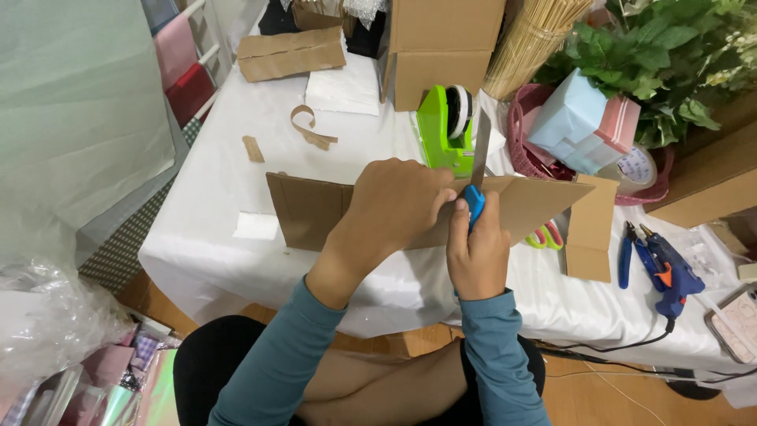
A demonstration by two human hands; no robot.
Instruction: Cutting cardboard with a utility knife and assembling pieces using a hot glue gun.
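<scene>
Cardboard sheet (315, 209): lying flat across the near edge of the white table (213, 260), just in front of the green tape dispenser (441, 130).
Left hand (398, 205): pressing down on the sheet's middle, fingers curled over its far edge, wrist bent, teal sleeve angling in from below.
Right hand (477, 256): closing in a fist around the blue handle of the scissors (477, 170), just right of the left hand.
Scissors: blades pointing up toward the tape dispenser, crossing the sheet.
Blue glue gun (670, 272): lying well right of the tape dispenser.
</scene>
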